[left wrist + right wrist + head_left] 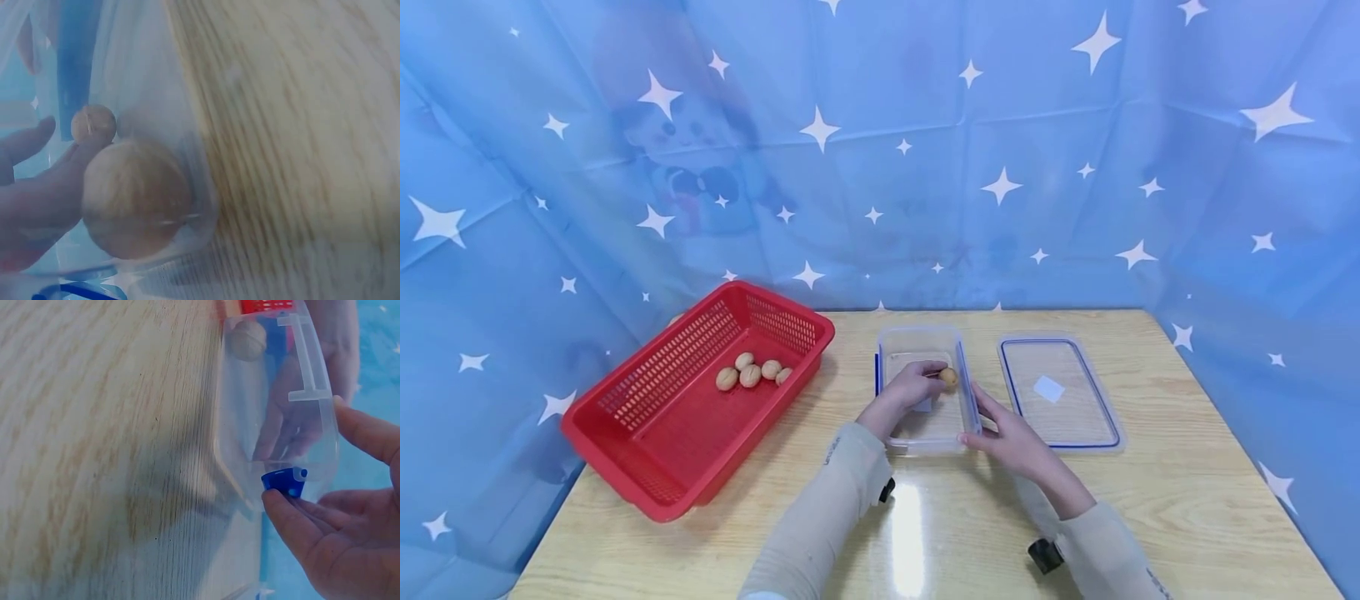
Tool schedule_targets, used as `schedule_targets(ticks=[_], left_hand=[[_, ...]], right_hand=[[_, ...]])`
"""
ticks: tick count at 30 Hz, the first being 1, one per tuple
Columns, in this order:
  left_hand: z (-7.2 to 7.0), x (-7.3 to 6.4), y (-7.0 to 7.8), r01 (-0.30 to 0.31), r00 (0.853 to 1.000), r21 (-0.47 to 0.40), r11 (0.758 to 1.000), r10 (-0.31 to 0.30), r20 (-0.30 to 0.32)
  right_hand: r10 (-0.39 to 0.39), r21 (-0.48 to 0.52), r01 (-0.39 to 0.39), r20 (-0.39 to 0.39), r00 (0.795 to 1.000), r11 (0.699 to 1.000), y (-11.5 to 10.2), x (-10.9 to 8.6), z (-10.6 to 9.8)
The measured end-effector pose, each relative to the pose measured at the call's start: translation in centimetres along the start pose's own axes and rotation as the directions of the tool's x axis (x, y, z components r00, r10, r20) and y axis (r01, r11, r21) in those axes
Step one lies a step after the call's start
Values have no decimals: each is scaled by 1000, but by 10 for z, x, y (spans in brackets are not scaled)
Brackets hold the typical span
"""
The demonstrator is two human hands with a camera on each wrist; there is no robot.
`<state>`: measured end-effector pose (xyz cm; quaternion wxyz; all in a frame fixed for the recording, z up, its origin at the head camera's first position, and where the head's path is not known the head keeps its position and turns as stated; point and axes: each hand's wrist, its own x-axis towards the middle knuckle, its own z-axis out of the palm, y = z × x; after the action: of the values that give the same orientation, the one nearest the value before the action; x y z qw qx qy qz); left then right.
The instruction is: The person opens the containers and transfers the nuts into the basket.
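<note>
A clear plastic food container (924,446) with blue side latches stands on the table. My left hand (912,387) reaches inside it and pinches a walnut (948,377) at the fingertips. In the left wrist view that walnut (92,122) shows beyond a finger, while another walnut (136,199) lies nearer, in a corner of the container. Part of the grip is hidden. My right hand (1011,437) holds the container's near right corner from outside; the right wrist view shows its fingers (369,430) spread on the wall, one touching a blue latch (284,481).
A red plastic basket (700,479) with several walnuts (749,376) stands to the left. The clear lid (1060,421) with a blue seal lies flat on the wooden table (1187,500), right of the container. A blue star-patterned curtain (917,167) hangs behind the table.
</note>
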<state>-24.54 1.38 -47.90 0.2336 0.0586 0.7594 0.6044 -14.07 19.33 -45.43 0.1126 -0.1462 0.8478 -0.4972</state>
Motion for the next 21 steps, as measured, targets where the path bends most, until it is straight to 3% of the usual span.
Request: schedule_targets(ticks=[3,21], left_hand=[[0,0,1,4,1000,0,1000,-4,13],[0,0,0,45,997,-17,999,-45,-56]], right_hand=[[-6,-1,6,6,1000,1000,0,1,-1],[7,1,-7,7,1000,1000,8,3,1]])
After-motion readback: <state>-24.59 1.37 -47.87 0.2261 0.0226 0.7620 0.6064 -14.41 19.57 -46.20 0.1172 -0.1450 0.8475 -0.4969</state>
